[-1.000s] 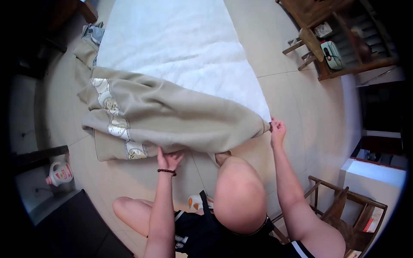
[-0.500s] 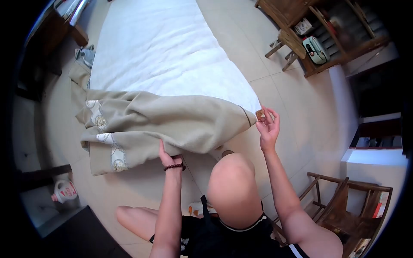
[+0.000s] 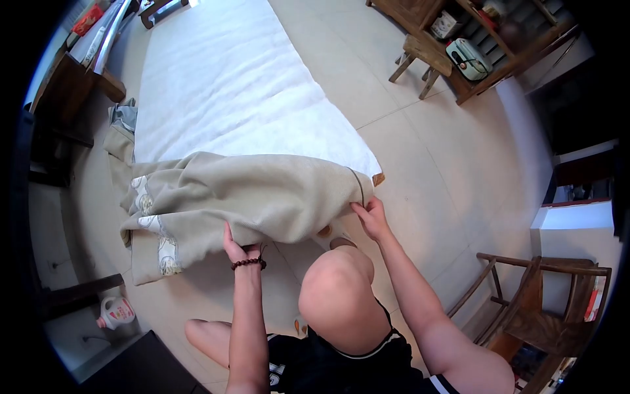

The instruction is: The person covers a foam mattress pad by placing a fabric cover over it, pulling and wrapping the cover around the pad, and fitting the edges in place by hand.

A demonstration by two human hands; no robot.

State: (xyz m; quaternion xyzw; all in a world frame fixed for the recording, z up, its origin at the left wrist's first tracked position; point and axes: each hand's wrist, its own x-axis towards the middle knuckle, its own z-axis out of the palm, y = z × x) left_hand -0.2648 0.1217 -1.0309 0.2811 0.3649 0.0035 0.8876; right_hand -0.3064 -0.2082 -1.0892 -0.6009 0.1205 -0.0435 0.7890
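Observation:
A long white quilt or pad (image 3: 223, 85) stretches across the floor, its near end inside a bunched beige fabric cover (image 3: 262, 190). The cover bears a pale patterned band on its left part. My left hand (image 3: 239, 248) is closed on the cover's near edge, thumb on top and fingers hidden beneath the cloth. At the cover's right corner, my right hand (image 3: 371, 218) pinches the edge beside a dark seam. Just beyond it, a small brown tab (image 3: 378, 178) shows at the quilt's corner.
My bent knee (image 3: 338, 295) rises between my arms. A wooden chair (image 3: 545, 302) stands at the lower right, a small wooden stool (image 3: 423, 59) near a shelf at the upper right. On the left are a detergent jug (image 3: 117, 312) and dark wooden furniture (image 3: 72, 92).
My right hand has left the quilt's brown-tabbed corner and moved nearer me, onto the cover's edge. My left hand keeps its hold on the cover. The view has shifted slightly.

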